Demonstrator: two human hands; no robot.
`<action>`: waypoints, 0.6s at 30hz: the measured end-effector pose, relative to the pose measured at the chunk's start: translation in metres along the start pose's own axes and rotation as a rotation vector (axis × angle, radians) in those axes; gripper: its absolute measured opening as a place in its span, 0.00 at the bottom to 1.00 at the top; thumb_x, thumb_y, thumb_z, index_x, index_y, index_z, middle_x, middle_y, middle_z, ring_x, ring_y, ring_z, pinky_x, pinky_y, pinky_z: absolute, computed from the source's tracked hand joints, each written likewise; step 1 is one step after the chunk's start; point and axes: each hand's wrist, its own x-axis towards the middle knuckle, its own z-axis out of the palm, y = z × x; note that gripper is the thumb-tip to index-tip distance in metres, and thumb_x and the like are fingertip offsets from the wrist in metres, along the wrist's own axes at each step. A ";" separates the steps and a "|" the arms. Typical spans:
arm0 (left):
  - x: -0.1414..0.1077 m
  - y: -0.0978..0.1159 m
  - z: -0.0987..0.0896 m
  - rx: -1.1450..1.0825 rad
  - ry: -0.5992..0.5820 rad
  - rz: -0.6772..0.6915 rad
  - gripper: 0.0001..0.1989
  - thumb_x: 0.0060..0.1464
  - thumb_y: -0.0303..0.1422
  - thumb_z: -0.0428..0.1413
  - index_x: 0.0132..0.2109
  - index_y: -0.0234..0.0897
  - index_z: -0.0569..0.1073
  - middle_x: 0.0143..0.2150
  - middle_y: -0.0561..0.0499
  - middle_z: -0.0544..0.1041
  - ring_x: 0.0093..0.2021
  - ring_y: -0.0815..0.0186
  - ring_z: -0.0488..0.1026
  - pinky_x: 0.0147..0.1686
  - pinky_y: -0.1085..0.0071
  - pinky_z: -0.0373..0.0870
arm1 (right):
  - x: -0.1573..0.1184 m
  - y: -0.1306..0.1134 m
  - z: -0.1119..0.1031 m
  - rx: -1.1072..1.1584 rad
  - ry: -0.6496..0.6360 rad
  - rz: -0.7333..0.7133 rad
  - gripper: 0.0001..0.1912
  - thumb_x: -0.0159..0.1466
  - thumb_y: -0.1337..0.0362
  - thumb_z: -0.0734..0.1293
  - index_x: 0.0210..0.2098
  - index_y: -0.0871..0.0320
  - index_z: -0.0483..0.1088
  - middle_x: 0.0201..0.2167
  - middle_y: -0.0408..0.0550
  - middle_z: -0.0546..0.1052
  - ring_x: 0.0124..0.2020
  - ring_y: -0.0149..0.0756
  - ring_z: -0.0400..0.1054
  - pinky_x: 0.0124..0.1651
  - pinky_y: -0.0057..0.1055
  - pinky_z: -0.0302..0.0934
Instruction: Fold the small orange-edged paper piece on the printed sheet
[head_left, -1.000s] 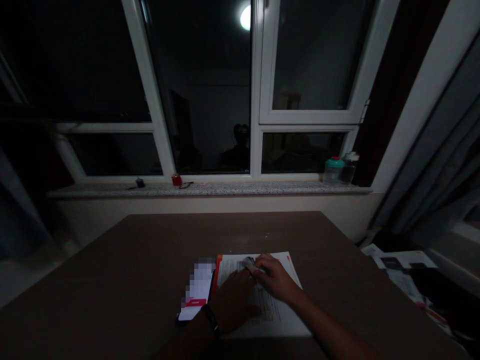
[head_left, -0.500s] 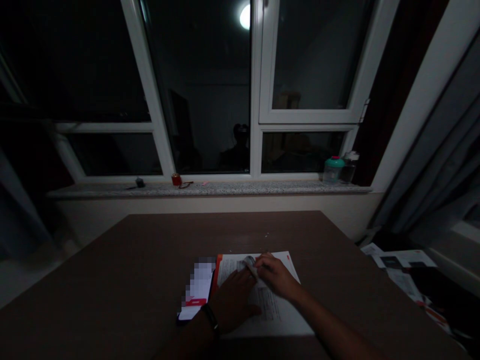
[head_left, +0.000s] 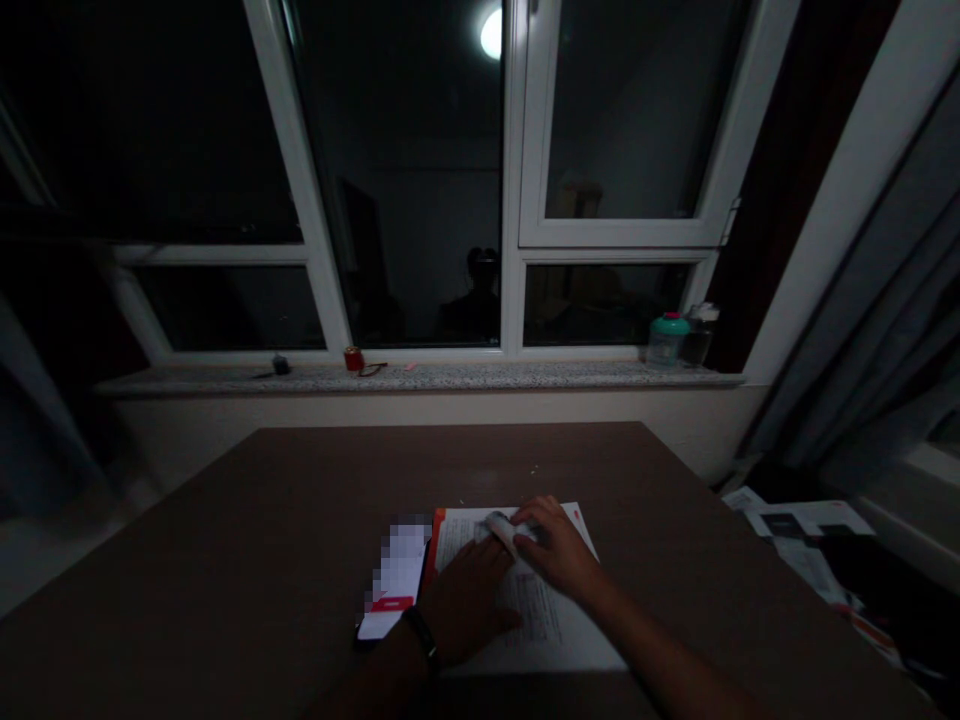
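A white printed booklet (head_left: pixel 574 645) with an orange left edge lies on the table beneath both hands. My left hand (head_left: pixel 469 600), with a dark band on its wrist, rests flat on the page with fingers stretched out. By its fingertips, a small greyish piece of curled paper (head_left: pixel 499 530) stands up from the page. My right hand (head_left: pixel 553 548) has its thumb and fingers closed at the right side of that piece. What lies under the right fingers is hidden. Just left of the booklet lies a phone (head_left: pixel 397 575) with a lit, partly blurred screen.
The brown table (head_left: pixel 300 520) reaches to the wall below a window. On the granite sill (head_left: pixel 480 376) stand a red spool (head_left: pixel 353 359), a dark small bottle (head_left: pixel 280 365) and a green-lidded jar (head_left: pixel 666 340). Papers (head_left: pixel 814 520) lie to the right, beyond the table edge.
My right hand has shifted slightly, its fingers lifting a little and sitting higher beside the curled paper. The left hand, booklet and phone stay where they were.
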 end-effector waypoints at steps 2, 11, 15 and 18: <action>0.000 0.000 0.000 0.003 -0.005 -0.011 0.34 0.56 0.39 0.62 0.66 0.40 0.58 0.68 0.40 0.59 0.68 0.49 0.54 0.65 0.48 0.51 | 0.000 0.003 -0.001 -0.049 0.009 0.032 0.05 0.58 0.70 0.68 0.34 0.55 0.71 0.36 0.46 0.73 0.43 0.40 0.65 0.49 0.35 0.57; 0.000 -0.002 0.002 0.018 -0.014 -0.043 0.33 0.56 0.39 0.62 0.65 0.40 0.60 0.69 0.41 0.56 0.68 0.49 0.54 0.65 0.48 0.50 | -0.004 0.012 0.005 -0.174 -0.115 0.047 0.06 0.58 0.72 0.65 0.29 0.56 0.72 0.33 0.46 0.73 0.40 0.39 0.67 0.45 0.32 0.58; 0.000 -0.004 0.006 0.033 -0.031 -0.049 0.35 0.54 0.40 0.63 0.65 0.39 0.60 0.70 0.38 0.55 0.68 0.46 0.54 0.65 0.46 0.50 | -0.004 0.008 0.009 -0.266 -0.122 0.073 0.07 0.55 0.74 0.65 0.29 0.57 0.71 0.35 0.48 0.73 0.44 0.42 0.66 0.48 0.34 0.57; 0.000 -0.007 0.009 0.022 -0.012 -0.033 0.36 0.55 0.41 0.63 0.66 0.41 0.59 0.70 0.39 0.55 0.68 0.46 0.53 0.65 0.45 0.50 | -0.004 0.005 0.011 -0.313 -0.134 0.082 0.06 0.56 0.73 0.65 0.31 0.56 0.70 0.38 0.49 0.73 0.46 0.43 0.66 0.48 0.35 0.57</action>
